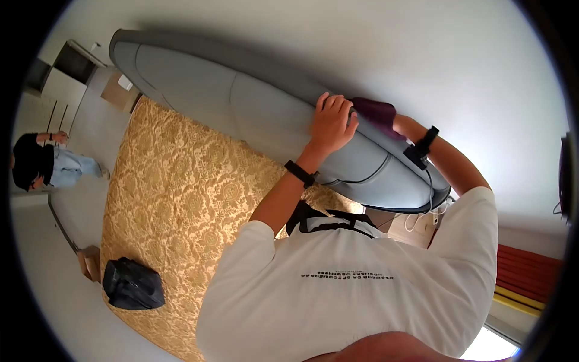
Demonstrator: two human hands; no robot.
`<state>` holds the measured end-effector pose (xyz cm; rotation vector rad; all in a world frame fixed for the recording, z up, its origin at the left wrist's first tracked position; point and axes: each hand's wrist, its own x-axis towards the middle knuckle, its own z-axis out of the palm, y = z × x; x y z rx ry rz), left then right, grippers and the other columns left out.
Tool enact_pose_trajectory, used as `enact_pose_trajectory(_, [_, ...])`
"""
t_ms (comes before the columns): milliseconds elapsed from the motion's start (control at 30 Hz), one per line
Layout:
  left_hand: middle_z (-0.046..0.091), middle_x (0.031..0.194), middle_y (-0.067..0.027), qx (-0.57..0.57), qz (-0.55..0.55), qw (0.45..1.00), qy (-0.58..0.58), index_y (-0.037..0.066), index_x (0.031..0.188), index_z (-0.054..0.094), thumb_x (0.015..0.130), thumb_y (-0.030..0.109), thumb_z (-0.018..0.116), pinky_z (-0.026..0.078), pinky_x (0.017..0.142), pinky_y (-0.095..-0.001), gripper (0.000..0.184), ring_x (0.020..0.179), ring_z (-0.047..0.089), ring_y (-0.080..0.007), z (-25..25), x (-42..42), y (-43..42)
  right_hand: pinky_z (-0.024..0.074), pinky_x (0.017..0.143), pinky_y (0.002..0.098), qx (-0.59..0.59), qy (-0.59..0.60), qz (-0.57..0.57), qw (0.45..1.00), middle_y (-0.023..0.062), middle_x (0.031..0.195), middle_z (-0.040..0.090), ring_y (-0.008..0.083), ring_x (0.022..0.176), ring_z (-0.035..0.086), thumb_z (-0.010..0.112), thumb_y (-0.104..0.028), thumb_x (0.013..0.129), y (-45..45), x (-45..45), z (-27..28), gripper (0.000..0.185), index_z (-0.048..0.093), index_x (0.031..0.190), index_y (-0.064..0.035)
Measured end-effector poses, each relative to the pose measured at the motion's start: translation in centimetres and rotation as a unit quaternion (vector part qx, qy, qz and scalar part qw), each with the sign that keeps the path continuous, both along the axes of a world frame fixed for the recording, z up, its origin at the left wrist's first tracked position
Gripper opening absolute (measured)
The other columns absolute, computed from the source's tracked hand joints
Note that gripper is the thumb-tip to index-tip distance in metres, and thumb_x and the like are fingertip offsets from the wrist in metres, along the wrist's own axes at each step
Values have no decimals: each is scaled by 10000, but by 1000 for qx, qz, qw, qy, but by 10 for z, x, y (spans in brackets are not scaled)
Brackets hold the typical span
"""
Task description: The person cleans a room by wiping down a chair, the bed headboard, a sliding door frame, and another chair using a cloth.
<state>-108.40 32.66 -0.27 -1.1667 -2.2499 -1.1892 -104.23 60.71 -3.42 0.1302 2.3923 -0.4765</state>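
My left hand (333, 125) lies over the upper edge of a grey padded headboard (199, 90), its fingers spread and bent a little over the rim. A dark band circles that wrist. Just to the right, a maroon cloth (375, 117) covers my right hand (398, 124) and presses against the headboard's top, near the wall. Only the back edge of the right hand shows; the cloth hides its fingers. A black device with a cable (417, 155) is strapped to my right forearm.
A bed with a gold patterned cover (181, 199) spreads below the headboard. A black bag (132, 283) sits on it. Another person (51, 160) stands at far left. Cardboard boxes (119, 92) are beyond the bed. White cables (416, 222) hang near the headboard's right end.
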Motion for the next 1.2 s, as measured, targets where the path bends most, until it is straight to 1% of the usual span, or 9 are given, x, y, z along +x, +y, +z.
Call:
enact_pose_trajectory(333, [598,1049,-90,38,-14,999,24,79,1040,606,913,225,603,327,1091,-493,194,1085,544,-269,-2,1,2,494,818,437,118,31,12,992,250,1021,664,422,916,637,581,-220,892,129,113,6,247,698,1052,-72])
enact_pose_trajectory(400, [600,1062,-88,39,-6,998,40,92,1042,608,920,228,596,323,1094,-497,183,1106,546,-266,-1,2,3,488,803,422,70,59,52,995,227,975,707,363,852,656,564,-289,915,126,147,21,302,700,1003,-34])
enact_pose_trajectory(467, [603,1071,-87,34,2,999,30,96,1042,611,926,228,590,319,1098,-497,177,1118,548,-268,-5,10,3,467,840,346,40,-29,-166,985,161,919,723,209,823,564,507,-471,950,121,145,3,556,683,1045,47])
enact_pose_trajectory(700, [627,1119,-88,56,39,998,0,81,1181,548,914,296,628,292,1121,-510,352,1161,557,-273,1,16,8,417,1042,302,-165,264,25,950,140,1382,568,193,1219,561,498,-185,1007,-18,63,55,424,508,1401,-28])
enact_pose_trajectory(800, [628,1142,-98,47,32,998,5,62,1224,515,879,343,669,286,1132,-518,471,1177,558,-275,0,7,25,421,1053,353,-5,400,183,898,98,1429,542,257,1227,580,579,-217,942,-50,77,92,492,505,1410,-83])
enact_pose_trajectory(933, [627,1165,-105,52,36,998,16,56,1236,512,852,357,688,283,1143,-518,519,1186,557,-280,-5,-4,33,459,996,355,-128,496,-26,859,112,1317,616,290,1184,591,713,-233,845,-123,103,158,547,561,1350,-90])
enact_pose_trajectory(1067, [628,1189,-111,41,15,999,-14,53,1272,481,838,371,682,271,1157,-513,574,1201,549,-277,0,-1,29,489,923,408,37,468,-105,877,120,1263,641,334,1093,616,746,-276,798,-76,110,79,570,582,1305,-72])
enact_pose_trajectory(1133, [620,1200,-118,43,-27,996,-68,46,1327,454,840,430,669,233,1173,-511,657,1214,537,-275,4,-2,24,498,856,471,67,578,103,807,170,1157,660,392,991,624,740,-256,769,-75,69,65,611,544,1311,-53])
enact_pose_trajectory(1200, [619,1201,-117,50,-55,993,-93,44,1366,424,840,462,665,213,1179,-505,714,1210,536,-280,13,-7,20,499,827,488,29,513,4,858,196,1107,657,417,960,622,723,-238,763,-99,38,66,637,513,1334,-46])
